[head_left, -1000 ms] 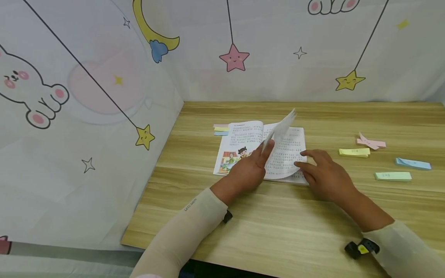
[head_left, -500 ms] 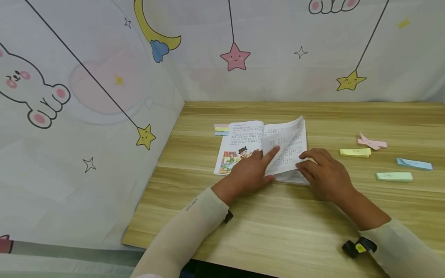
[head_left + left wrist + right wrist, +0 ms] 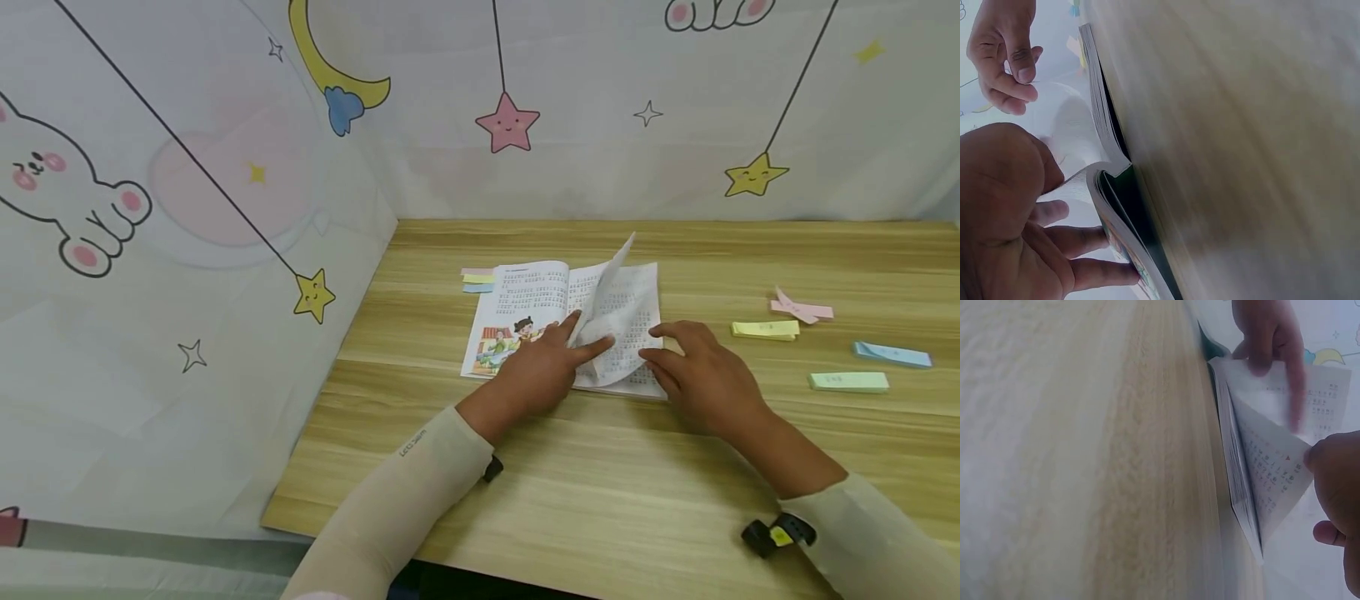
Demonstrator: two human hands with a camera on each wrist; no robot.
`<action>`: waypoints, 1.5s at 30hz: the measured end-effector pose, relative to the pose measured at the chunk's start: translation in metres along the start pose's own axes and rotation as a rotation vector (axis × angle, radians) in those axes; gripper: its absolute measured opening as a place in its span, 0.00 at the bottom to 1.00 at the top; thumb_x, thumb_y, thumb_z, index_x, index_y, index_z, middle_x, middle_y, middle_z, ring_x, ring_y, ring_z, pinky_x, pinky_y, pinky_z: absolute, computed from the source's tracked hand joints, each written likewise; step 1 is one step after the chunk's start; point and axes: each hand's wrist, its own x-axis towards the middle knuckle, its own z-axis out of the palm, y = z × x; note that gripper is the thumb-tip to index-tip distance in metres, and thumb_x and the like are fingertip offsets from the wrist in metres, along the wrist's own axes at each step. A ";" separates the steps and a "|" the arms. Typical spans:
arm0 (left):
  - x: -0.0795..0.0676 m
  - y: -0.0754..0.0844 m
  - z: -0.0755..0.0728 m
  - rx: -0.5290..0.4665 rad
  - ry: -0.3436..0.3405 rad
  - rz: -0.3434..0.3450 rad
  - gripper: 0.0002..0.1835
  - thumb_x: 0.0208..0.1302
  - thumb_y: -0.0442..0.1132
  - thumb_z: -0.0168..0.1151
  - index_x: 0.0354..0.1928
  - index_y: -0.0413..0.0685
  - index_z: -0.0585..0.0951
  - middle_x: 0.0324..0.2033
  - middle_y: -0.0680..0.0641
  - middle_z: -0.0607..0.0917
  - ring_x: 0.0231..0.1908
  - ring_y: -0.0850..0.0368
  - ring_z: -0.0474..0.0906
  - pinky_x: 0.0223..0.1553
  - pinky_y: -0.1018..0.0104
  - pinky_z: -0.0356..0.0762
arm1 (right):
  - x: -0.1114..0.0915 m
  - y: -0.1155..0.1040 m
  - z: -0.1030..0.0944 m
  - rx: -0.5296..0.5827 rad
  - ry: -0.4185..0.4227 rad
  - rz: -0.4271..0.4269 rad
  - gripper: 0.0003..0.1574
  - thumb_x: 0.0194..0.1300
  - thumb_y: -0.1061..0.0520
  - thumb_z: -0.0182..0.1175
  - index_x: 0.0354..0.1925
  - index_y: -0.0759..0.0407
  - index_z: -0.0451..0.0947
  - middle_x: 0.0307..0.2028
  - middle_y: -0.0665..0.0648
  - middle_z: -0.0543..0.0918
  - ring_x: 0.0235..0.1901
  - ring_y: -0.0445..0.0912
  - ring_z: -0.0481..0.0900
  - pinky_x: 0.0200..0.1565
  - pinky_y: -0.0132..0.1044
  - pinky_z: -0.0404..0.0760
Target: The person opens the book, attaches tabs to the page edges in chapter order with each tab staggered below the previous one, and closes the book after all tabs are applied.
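An open book (image 3: 528, 287) lies on the wooden table, its left page carrying print and a coloured picture. My left hand (image 3: 536, 371) lies across the lower middle of the book, fingers extended. In the left wrist view, some of its fingertips (image 3: 1124, 273) touch the left page. One finger reaches over the right-hand pages, beside a thin leaf (image 3: 618, 254) that stands up near the middle. At the right edge, my right hand (image 3: 705, 379) pinches the corner of a lifted page (image 3: 1279, 469) between thumb and finger. The left thumb's contact with the leaf is unclear.
Pink, yellow and blue tabs (image 3: 477, 280) stick out from the book's left edge. To the right lie folded paper strips: pink (image 3: 802, 308), yellow (image 3: 765, 330), blue (image 3: 891, 354) and green (image 3: 849, 382). A printed cloth (image 3: 585, 183) rises behind the table.
A leaf beside my left hand swung down to the right, and now one stands raised again near the middle. My left fingers shifted over the pages; the right hand stays at the edge.
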 end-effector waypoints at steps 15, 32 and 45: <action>0.001 0.000 0.000 -0.055 0.014 -0.065 0.41 0.62 0.57 0.57 0.69 0.59 0.46 0.43 0.39 0.76 0.31 0.50 0.78 0.26 0.57 0.76 | 0.008 -0.006 -0.003 0.013 0.182 -0.052 0.28 0.72 0.42 0.44 0.36 0.60 0.82 0.45 0.59 0.77 0.48 0.56 0.73 0.34 0.48 0.77; 0.004 0.004 -0.002 -0.064 -0.106 -0.120 0.37 0.62 0.64 0.50 0.70 0.62 0.56 0.56 0.38 0.72 0.37 0.51 0.78 0.29 0.57 0.76 | 0.004 -0.004 -0.006 -0.001 0.084 0.005 0.11 0.50 0.60 0.69 0.35 0.57 0.83 0.50 0.60 0.73 0.52 0.56 0.69 0.36 0.48 0.76; 0.003 0.001 0.001 -0.025 0.005 -0.113 0.36 0.68 0.47 0.49 0.72 0.48 0.47 0.48 0.35 0.78 0.29 0.52 0.81 0.15 0.63 0.72 | 0.005 -0.009 -0.004 0.022 0.118 0.104 0.21 0.64 0.44 0.56 0.39 0.62 0.78 0.45 0.58 0.76 0.48 0.53 0.73 0.33 0.46 0.76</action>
